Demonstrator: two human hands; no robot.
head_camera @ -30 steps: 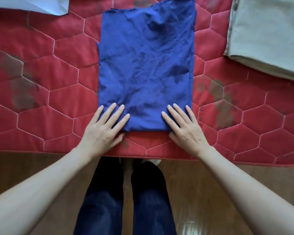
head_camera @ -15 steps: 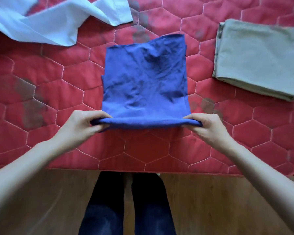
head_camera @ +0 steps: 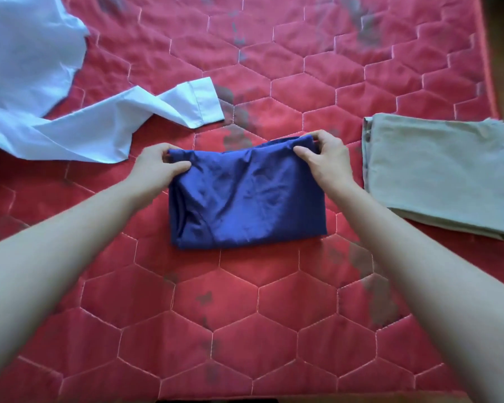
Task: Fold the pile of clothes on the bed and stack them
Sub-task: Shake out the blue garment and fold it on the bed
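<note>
Two hands pinch the far corners of the blue garment (head_camera: 246,196), folded over mid-bed: left hand (head_camera: 157,165), right hand (head_camera: 323,158). Slippery, rumpled cloth could slide askew on release, spoiling the fold. Beyond, the khaki folded piece (head_camera: 437,175) waits right; the white shirt (head_camera: 50,112) sprawls unfolded.

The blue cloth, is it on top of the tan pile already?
No, the blue cloth lies on the red bedcover beside the folded tan cloth, with both hands pinching its far corners.
</note>
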